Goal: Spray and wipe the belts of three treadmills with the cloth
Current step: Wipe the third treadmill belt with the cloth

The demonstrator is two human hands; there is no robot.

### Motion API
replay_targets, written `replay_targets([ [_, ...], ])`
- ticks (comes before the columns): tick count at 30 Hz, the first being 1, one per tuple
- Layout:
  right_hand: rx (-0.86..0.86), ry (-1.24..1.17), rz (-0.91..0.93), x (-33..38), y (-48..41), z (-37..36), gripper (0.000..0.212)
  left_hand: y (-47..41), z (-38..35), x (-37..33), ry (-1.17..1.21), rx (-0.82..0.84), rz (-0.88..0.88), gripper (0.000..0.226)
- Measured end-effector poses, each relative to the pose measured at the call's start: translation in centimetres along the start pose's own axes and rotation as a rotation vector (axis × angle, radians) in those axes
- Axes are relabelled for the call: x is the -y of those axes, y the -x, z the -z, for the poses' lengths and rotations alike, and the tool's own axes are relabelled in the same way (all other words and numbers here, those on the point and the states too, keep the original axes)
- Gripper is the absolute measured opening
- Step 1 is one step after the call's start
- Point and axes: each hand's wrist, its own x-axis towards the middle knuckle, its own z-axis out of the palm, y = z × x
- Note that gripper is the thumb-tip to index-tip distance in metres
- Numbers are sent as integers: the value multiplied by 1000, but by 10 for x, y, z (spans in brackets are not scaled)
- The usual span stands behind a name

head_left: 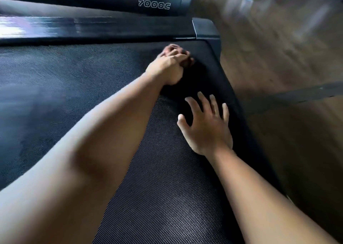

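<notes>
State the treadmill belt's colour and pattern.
Treadmill belt: black with a fine crosshatch texture, seen in the head view.

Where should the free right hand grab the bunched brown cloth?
Probably the right edge of the bunched brown cloth, approached from the right by the right hand: the left hand grips its top and near side, leaving only that bulge exposed on the black textured treadmill belt.

Black treadmill belt (78, 73) under a bunched cloth (187, 61).
</notes>
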Motion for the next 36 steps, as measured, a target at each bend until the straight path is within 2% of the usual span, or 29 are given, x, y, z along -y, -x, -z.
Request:
replay_targets([
  [3, 14, -4, -3, -1, -1, 0, 61, 10, -10, -15, -27, 57, -198, 66],
  [8, 20, -73, -7, -3, -3, 4, 58, 66, 9, -11, 24, 126, -215, 59],
  [11, 25, -165, -10, -6, -2, 8, 53, 99, 17, 8, 30, 92, -146, 63],
  [14, -2, -280, -24, -12, 3, 14, 43, 115, 26, 23, 2, 47, 0, 59],
  [20, 17, -165, -39, -48, 26, 30, 44, 92, 15, -17, 38, -26, 274, 55],
  [22, 14, -142, -51, -61, 36, 34, 46, 86, 5, -46, 45, -41, 232, 54],
  [25, 26, -129, -93, -75, 49, 37, 52, 88, -7, -99, 69, -51, 67, 52],
  [27, 38, -135, -113, -82, 55, 39, 55, 99, -14, -125, 81, -3, -8, 52],
  [29, 64, -160, -124, -85, 59, 40, 55, 115, -19, -131, 78, 57, -63, 54],
  [31, 86, -213, -127, -86, 61, 39, 54, 133, -17, -121, 49, 50, -109, 57],
  [33, 84, -256, -129, -86, 62, 38, 54, 149, -11, -106, 16, -4, -100, 57],
  [36, 84, -270, -136, -87, 63, 37, 54, 154, 1, -82, 9, -4, 48, 60],
])
